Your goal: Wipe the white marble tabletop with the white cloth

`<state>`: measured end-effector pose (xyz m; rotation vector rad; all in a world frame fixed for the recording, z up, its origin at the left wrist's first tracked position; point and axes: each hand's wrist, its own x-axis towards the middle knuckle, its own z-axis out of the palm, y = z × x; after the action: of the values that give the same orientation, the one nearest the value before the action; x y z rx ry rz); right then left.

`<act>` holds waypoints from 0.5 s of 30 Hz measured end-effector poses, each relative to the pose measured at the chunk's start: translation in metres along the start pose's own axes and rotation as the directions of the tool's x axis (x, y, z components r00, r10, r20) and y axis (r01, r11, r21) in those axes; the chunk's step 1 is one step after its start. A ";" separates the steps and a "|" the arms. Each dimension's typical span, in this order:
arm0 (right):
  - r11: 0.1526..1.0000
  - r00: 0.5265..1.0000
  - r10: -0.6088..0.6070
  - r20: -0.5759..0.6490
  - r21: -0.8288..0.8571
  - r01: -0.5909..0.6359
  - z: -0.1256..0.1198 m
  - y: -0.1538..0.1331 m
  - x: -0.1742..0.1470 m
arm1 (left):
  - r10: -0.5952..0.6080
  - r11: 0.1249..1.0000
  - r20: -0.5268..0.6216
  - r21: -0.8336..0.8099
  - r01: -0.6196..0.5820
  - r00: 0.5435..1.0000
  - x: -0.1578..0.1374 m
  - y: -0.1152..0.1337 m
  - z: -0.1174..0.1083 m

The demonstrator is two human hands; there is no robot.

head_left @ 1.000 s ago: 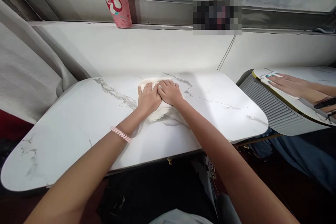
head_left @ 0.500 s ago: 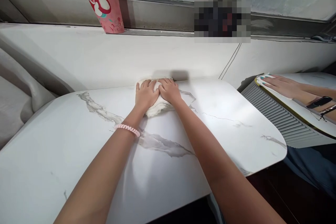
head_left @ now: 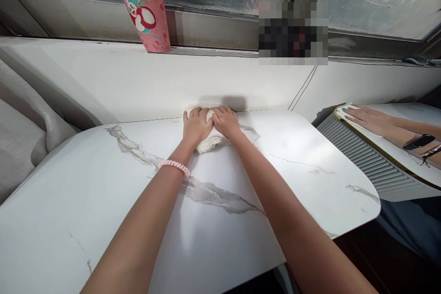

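Cloth (head_left: 211, 143) lay near the centre of the frame, at the far edge of the desk (head_left: 310, 183), by the wall (head_left: 213, 76). It was probably light, soft and floppy, best held under flat palms or pinched at its near folds. It looked cream-white, fuzzy and bunched. The left hand (head_left: 197, 128) and right hand (head_left: 226, 123) rested on top, fingers (head_left: 196, 112) extended and slightly parted, apparently pressing rather than gripping.
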<state>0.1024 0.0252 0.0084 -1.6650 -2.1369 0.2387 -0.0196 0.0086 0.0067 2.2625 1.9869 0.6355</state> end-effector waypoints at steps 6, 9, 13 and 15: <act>0.999 1.000 -0.017 0.018 -0.028 0.018 -0.007 -0.006 -0.029 | 0.017 0.999 0.018 0.037 -0.018 1.000 -0.027 0.006 -0.005; 0.998 0.999 -0.036 0.011 -0.046 0.036 -0.011 -0.010 -0.050 | 0.038 0.998 0.001 0.046 -0.038 0.999 -0.046 0.010 -0.008; 0.996 1.000 -0.026 -0.006 -0.090 0.025 -0.014 -0.016 -0.080 | 0.069 0.995 0.017 0.071 -0.070 0.997 -0.070 0.015 -0.014; 0.994 1.000 -0.010 -0.004 -0.107 0.010 -0.016 -0.021 -0.095 | 0.085 0.992 0.041 0.089 -0.089 0.996 -0.082 0.018 -0.019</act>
<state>0.1095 -0.0732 0.0098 -1.7112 -2.1889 0.1189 -0.0155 -0.0777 0.0081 2.4058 1.9477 0.5159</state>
